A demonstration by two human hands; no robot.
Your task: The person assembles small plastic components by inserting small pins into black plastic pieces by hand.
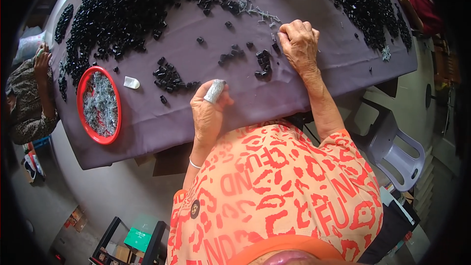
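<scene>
My left hand (207, 113) is closed above the table's near edge, with a silvery-grey sleeve or wrap (214, 92) around one finger. A dark bit shows at its fingertips, too small to make out. Farther right, my right hand (299, 46) is pinched, its fingertips down by a scatter of small grey pins (265, 14); whatever is between them is hidden. Between the hands lie small black plastic pieces: a short curved cluster (264, 63), a loose group (231, 55), and a bigger cluster (169, 76) to the left of my left hand.
A red oval basket (120, 113) full of grey pins stands at left, beside a white finger-shaped cap (131, 82). Large heaps of black pieces (117, 14) cover the far left and far right (363, 5). People sit at both sides. A grey plastic chair (397, 154) stands at right.
</scene>
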